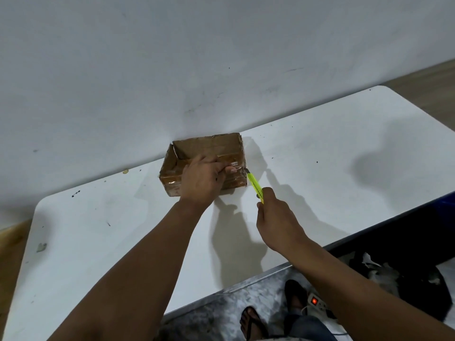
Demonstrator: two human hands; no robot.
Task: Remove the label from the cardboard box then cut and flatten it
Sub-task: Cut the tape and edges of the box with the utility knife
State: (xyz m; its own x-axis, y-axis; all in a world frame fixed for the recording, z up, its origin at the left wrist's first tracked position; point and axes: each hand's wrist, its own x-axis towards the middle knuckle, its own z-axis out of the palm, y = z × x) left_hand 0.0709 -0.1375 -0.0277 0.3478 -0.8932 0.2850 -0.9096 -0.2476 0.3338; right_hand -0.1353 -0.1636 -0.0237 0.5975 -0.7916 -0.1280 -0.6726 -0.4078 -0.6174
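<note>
Working at the table (320, 168), white top pushed against the wall (172, 70). The box (211, 148) sits at the far edge, touching the wall, top open, brown tape glossy on the near face. No label visible from here; can't tell if it's off or on a hidden side. My left hand (200, 179) lies over the box's near rim, fingers curled down onto the front face, thumb stretched toward the right corner, bracing it. My right hand (277, 219) is wrapped around the handle of the cutter (254, 184), yellow body angled up-left, blade tip right at the box's near right corner, touching or just off it, hard to say. My read: I'm starting the corner cut, flattening not begun. Risks: my left thumb sits near the blade tip, so if the blade skids on that slick tape it goes toward the thumb. The box is empty and light; pushing the blade in could slide it along the wall or crush the corner instead of slicing. Tape layers may grab the blade and make me force it, which is what causes a sudden slip. Pulling toward me also puts my right forearm in line. On the floor, a power strip (317, 302) is near my feet (253, 321); stepping back could snag it.
</note>
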